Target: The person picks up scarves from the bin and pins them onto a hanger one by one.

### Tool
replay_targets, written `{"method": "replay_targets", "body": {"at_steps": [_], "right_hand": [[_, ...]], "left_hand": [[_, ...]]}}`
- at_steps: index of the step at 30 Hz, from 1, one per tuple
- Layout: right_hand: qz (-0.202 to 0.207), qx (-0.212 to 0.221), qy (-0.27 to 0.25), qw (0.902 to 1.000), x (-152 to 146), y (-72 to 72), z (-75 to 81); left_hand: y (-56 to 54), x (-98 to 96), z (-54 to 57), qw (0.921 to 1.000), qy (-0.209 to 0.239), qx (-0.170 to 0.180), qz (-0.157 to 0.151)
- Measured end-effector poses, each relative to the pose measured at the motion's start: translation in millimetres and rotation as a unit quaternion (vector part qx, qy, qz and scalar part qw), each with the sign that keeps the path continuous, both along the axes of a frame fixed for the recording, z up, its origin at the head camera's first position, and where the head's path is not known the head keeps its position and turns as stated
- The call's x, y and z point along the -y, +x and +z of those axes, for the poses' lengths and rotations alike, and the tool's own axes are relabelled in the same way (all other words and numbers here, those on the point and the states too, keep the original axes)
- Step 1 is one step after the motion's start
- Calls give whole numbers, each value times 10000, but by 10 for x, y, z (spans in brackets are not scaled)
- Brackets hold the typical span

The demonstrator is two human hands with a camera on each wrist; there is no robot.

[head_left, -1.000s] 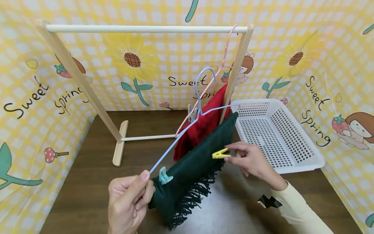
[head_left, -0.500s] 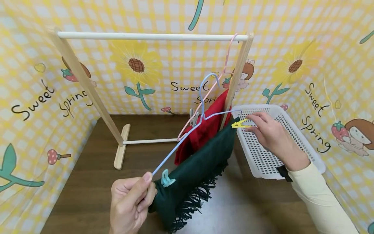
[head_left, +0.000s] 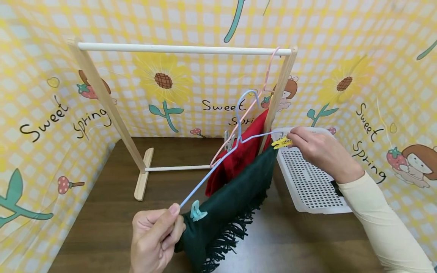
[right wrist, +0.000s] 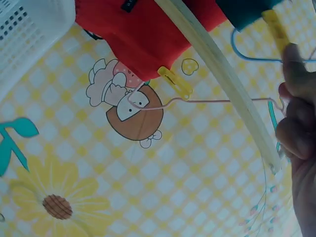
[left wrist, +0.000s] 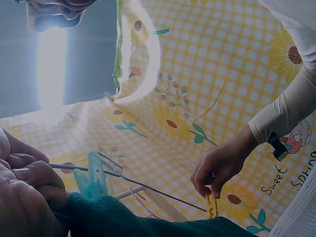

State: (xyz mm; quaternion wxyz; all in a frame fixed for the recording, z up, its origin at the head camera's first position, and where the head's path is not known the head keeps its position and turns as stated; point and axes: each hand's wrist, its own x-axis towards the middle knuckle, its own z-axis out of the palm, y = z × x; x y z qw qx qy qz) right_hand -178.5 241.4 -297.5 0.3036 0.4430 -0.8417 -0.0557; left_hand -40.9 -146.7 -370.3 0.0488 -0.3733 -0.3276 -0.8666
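Observation:
My left hand grips the near end of a blue hanger, along with the corner of a dark green fringed scarf. A teal clothespin sits on the scarf just beside those fingers. At the hanger's far end my right hand pinches a yellow clothespin, its tip at the scarf's upper corner. In the right wrist view, the yellow clothespin overlaps the green cloth's edge. The blue hanger's hook points up, apart from the rack's rod.
A wooden rack with a white top rod stands behind. From its right end hangs a pink hanger with a red cloth, clipped by a grey clothespin. A white basket lies at the right.
My right hand has carried the yellow clothespin rightward and up to the scarf's far corner, over the basket's near side. The left hand keeps its grip on the hanger. The head view has shifted slightly.

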Motion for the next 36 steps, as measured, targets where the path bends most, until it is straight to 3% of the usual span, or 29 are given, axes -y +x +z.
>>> {"method": "replay_targets", "body": {"at_steps": [8,14,17,20,22,23,25,28,30,32,36], "right_hand": [[813,-716,923,9898,64,-90,65],[764,-620,1610,9820,59,-91,102],[621,-431,1283,9888,73,-102,81],[743,-406,474,9953,93,-89,8],[918,-651,-227,9934,111,-53,-56],[1013,-823,-624,9895,124,-33,-90],[1133,-1410,-1545,9713,170,7,-162],[1181,-2206,-2831,9259,263,35,-253],[1098,-2581,-3302,9013,317,40,-297],[1060,-2774,-3394,8926,340,43,-325],[1030,-2867,-3168,8982,316,40,-392]], "left_hand": [[24,-4,28,9994,3,-237,-267],[62,-14,24,9992,-77,-292,-259],[71,4,14,9995,-38,-268,-183],[78,32,9,9995,63,-238,-185],[75,54,14,9993,145,-235,-244],[72,68,17,9992,173,-232,-271],[69,106,29,9988,233,-216,-359],[74,188,49,9983,262,-150,-496],[85,257,61,9980,242,-115,-566],[112,336,67,9979,186,-31,-617],[190,513,63,9969,61,108,-779]]}}
